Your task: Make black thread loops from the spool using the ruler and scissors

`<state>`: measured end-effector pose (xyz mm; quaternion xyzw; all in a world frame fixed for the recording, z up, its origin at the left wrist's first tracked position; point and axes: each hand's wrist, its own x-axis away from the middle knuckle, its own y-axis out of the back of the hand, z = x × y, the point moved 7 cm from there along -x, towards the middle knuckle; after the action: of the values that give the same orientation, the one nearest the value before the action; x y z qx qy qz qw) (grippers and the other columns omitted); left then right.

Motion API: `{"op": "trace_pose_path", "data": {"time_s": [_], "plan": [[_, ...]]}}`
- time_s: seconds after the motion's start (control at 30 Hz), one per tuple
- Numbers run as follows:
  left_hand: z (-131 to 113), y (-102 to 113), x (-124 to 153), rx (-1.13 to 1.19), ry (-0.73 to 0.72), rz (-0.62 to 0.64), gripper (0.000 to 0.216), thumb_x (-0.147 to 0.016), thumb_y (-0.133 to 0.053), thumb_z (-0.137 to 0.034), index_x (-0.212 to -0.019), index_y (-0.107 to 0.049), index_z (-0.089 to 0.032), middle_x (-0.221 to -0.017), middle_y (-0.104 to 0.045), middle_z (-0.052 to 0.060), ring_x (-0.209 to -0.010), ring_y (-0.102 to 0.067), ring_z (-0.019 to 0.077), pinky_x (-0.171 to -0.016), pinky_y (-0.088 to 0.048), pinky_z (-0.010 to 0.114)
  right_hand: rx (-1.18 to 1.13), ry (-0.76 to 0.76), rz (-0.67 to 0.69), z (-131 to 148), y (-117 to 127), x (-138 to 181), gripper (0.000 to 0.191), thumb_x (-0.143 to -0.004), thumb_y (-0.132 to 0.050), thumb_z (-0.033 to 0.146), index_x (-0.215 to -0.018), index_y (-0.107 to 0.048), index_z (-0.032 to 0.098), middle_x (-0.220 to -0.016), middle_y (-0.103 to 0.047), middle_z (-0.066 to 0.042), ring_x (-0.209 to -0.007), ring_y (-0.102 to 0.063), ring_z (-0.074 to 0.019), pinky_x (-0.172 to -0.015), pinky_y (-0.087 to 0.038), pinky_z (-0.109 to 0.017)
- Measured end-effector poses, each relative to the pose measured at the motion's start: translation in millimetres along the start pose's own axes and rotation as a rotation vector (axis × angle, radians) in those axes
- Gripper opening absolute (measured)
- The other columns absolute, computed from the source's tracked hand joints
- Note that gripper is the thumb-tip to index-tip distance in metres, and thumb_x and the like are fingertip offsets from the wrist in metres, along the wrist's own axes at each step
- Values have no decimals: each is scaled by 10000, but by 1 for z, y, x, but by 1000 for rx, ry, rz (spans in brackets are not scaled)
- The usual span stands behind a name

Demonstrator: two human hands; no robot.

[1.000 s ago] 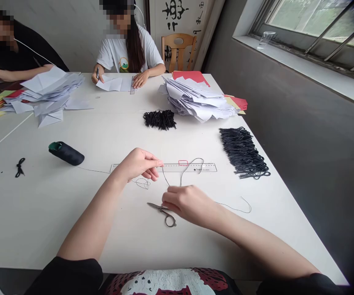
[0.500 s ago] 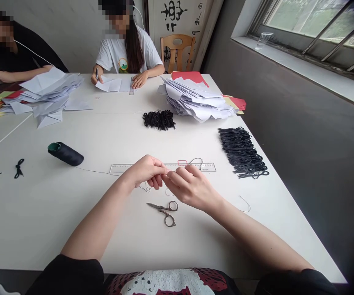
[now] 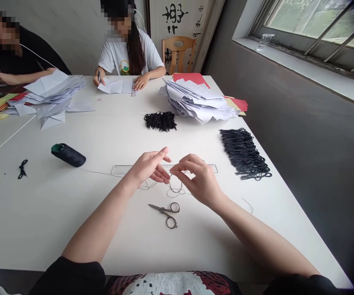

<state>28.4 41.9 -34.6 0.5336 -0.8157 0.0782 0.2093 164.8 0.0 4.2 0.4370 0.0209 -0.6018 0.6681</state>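
Over the clear ruler (image 3: 121, 168), my left hand (image 3: 147, 168) has its thumb raised and its fingers stretched apart, with nothing seen gripped in it. Just right of its fingertips, my right hand (image 3: 206, 184) pinches a dark thread (image 3: 176, 192) between thumb and forefinger. The thread hangs in a loop below the fingers, and thin loose loops lie on the table under both hands. From the black spool (image 3: 69, 155), lying on its side at the left, a strand runs towards my left hand. Small metal scissors (image 3: 166, 211) lie partly spread, nearer to me than my hands.
Black cord loops form a small bundle (image 3: 161, 121) and a longer row (image 3: 244, 153). White papers (image 3: 199, 100) are piled at the back right, with another paper pile (image 3: 53, 92) at left. A knotted black cord (image 3: 23, 169) lies far left. Two people sit across the table.
My hands were together, fingertips touching; now they are slightly apart. The left fingers have spread from a pinch. The thread loop now shows below the right fingers.
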Motion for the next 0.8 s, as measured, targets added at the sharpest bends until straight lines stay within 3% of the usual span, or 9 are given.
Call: {"op": "trace_pose_path", "data": {"time_s": [0.1,0.23,0.37,0.57,0.7,0.8], "plan": [[0,-1,1,13,-16,-33,661,-824,-465,-741,-1065,-597,-140,-625,-714,82,-611,-720,231,-587,-559,281,-277,-320,93,-21,-13,3,115,-861,-670,273,-784,-706,195,-788,-652,-17,-679,-534,-114,-587,-378,-260],[2,-5,2,-26,-27,-35,666,-828,-465,-739,-1077,-579,-133,-621,-710,82,-623,-724,241,-613,-582,307,-348,-497,195,-36,-30,9,167,-817,-700,332,-731,-724,191,-759,-666,-23,-641,-485,-110,-595,-345,-275],[6,-7,1,-68,-10,-25,657,-831,-456,-741,-1045,-593,-135,-612,-703,79,-623,-724,242,-614,-591,316,-353,-502,239,-40,-35,11,180,-811,-699,336,-714,-721,186,-746,-664,-22,-635,-472,-104,-608,-343,-273],[5,-5,0,-51,-10,-10,591,-835,-512,-693,-982,-634,-134,-675,-722,89,-657,-724,222,-680,-593,331,-259,-345,287,-28,-33,8,165,-887,-579,233,-776,-687,177,-828,-641,-27,-676,-514,-98,-628,-382,-256],[-5,-1,5,-121,-115,61,348,-775,-711,-492,-839,-725,-150,-813,-751,83,-807,-712,196,-785,-557,281,-249,-326,138,-29,-15,0,193,-901,-577,303,-798,-661,162,-819,-625,-41,-681,-524,-110,-596,-388,-257],[-11,8,7,-279,-171,8,212,-734,-759,-392,-751,-764,-181,-783,-747,59,-821,-682,194,-750,-525,261,-275,-385,-2,-37,4,-6,211,-861,-637,360,-776,-675,170,-803,-630,-43,-687,-526,-122,-579,-382,-263]]}}
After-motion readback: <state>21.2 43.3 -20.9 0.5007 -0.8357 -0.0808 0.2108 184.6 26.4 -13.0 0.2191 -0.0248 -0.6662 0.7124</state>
